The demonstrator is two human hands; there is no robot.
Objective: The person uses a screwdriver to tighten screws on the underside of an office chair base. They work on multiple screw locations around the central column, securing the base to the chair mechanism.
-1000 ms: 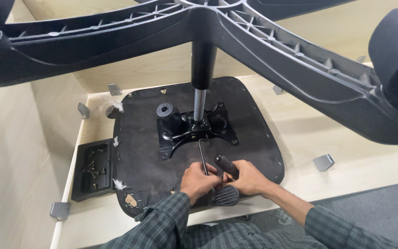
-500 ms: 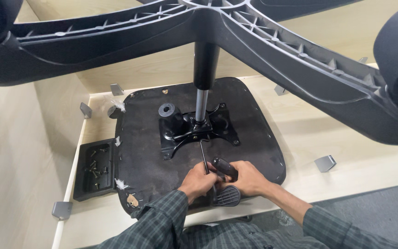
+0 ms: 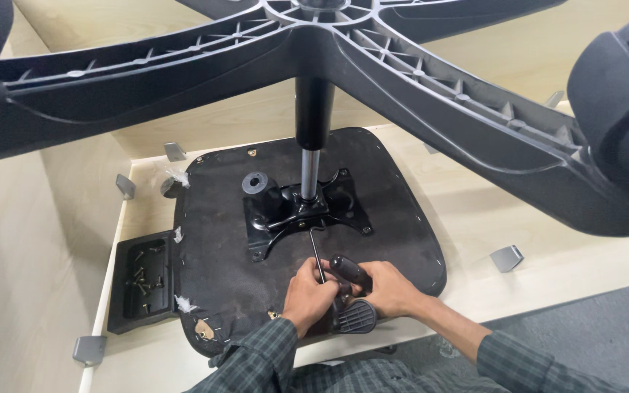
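Both hands stay together nearest the body: left hand point(image 3: 307, 291) wrapped round the screwdriver point(image 3: 317, 256) shaft, right hand point(image 3: 387, 287) clamped on its black handle. Grip unchanged over the last second; only the view shifted slightly. Just beyond the hands, the tip sits at the mounting plate point(image 3: 303, 207) on the upturned seat underside point(image 3: 220, 247). Chair base point(image 3: 373, 65) farthest, overhead.

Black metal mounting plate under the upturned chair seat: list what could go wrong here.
1. The thin metal shaft of the tool held by the left hand and right hand meets the black metal mounting plate at a slant; it may slip off.
2. The black plastic star-shaped chair base overhangs the hands; pressure could rock it.
3. Small screws in the black tray might spill if knocked.
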